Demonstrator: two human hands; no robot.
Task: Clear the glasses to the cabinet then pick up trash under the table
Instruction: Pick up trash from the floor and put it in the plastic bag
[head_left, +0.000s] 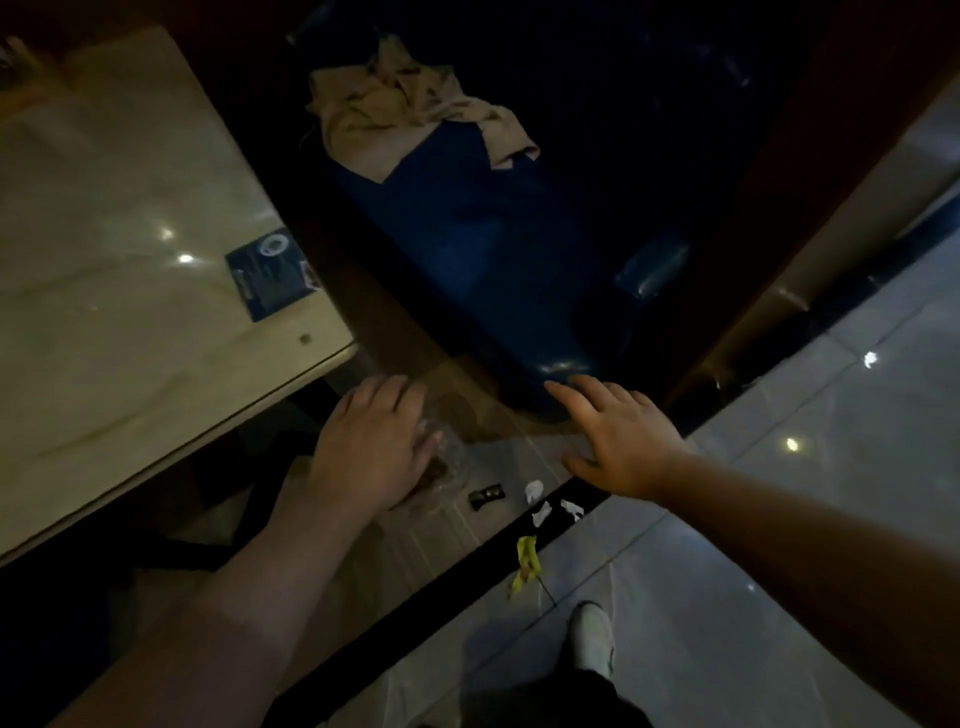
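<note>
Trash lies on the dim floor by the table's corner: a small black piece (487, 495), three white paper scraps (534, 490) (541, 513) (571, 509) and a yellow wrapper (527, 565). My left hand (371, 447) is low over the floor, its fingers curled on a crumpled clear plastic wrapper (445, 467) that shows beside my thumb. My right hand (618, 436) hovers to the right of it, palm down with fingers spread and nothing in it. No glasses are in view.
The glossy pale table (130, 270) fills the left, with a dark blue card (270, 273) near its corner. A blue padded seat (467, 234) with a beige cloth (410, 104) stands ahead. My white shoe (592, 639) is on the grey tiles.
</note>
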